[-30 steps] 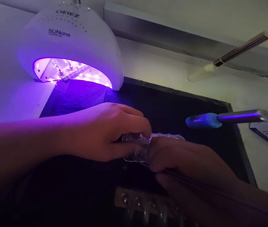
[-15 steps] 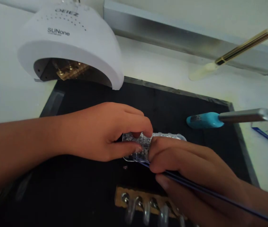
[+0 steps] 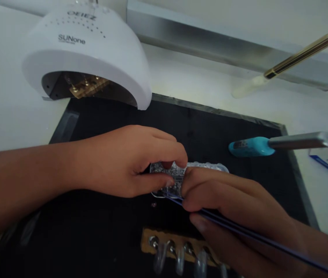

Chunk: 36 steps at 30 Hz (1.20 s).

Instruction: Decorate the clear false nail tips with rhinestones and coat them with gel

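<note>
The left hand (image 3: 140, 160) comes in from the left edge of the view, thumb and bent fingers on the left end of a clear case (image 3: 177, 179) with a narrow gap between them; how firmly it grips, I cannot tell. The right hand (image 3: 230, 193) is closed on a slim dark tool (image 3: 239, 231), whose tip reaches the case's near left corner and whose shaft runs out at the lower right. The case sits near the middle of a black mat (image 3: 94, 231), its far right end showing beyond the right hand's knuckles. A tiny bead (image 3: 153, 205) lies just off the case's near edge, and nearer still a brown strip (image 3: 164, 237) with clear curved pieces (image 3: 201, 264) limits room below the right hand. A band of mat separates the left hand from the white lamp (image 3: 85, 42), which stands at the mat's far left edge with a wooden stand (image 3: 87, 87) inside its opening. More mat stretches between the case and the blue bottle (image 3: 252, 146), whose silver cap crosses the mat's right edge in view. Beyond the far edge, the white table (image 3: 187, 69) runs to a metal rail (image 3: 181, 29).
</note>
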Each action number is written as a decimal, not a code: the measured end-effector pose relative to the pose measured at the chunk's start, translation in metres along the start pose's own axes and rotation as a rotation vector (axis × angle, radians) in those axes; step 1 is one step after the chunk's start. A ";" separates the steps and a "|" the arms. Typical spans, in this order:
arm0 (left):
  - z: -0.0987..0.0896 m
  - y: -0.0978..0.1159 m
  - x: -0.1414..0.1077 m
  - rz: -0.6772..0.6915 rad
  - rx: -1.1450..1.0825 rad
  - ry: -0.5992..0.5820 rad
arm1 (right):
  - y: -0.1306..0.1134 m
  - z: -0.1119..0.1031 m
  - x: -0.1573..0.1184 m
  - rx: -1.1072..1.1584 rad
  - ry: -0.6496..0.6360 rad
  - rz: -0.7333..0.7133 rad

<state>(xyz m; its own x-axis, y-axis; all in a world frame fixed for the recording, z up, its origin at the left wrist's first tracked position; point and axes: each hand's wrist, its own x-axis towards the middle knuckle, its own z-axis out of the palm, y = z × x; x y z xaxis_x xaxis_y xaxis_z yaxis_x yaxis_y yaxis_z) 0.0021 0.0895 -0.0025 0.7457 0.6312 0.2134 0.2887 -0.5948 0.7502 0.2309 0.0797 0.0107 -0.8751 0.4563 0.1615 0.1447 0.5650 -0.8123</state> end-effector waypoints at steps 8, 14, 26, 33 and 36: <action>-0.001 0.001 0.001 -0.008 0.002 -0.014 | 0.003 0.001 -0.001 0.005 0.003 -0.037; -0.001 0.002 0.001 0.001 0.004 -0.012 | 0.001 -0.002 -0.001 -0.007 0.001 -0.027; -0.009 0.004 0.001 0.025 -0.042 -0.007 | 0.009 -0.003 0.002 0.009 0.029 -0.113; -0.016 0.012 0.002 -0.064 0.114 0.190 | 0.022 -0.008 -0.019 0.012 0.131 -0.065; -0.028 0.025 -0.005 -0.260 0.321 0.240 | 0.036 -0.004 -0.022 0.193 0.221 -0.041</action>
<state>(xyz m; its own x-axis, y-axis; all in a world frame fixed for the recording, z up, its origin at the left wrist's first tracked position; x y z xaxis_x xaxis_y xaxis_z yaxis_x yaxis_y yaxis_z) -0.0114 0.0851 0.0320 0.4749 0.8543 0.2114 0.6464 -0.5016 0.5749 0.2578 0.0929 -0.0201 -0.7535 0.5862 0.2977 0.0019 0.4547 -0.8906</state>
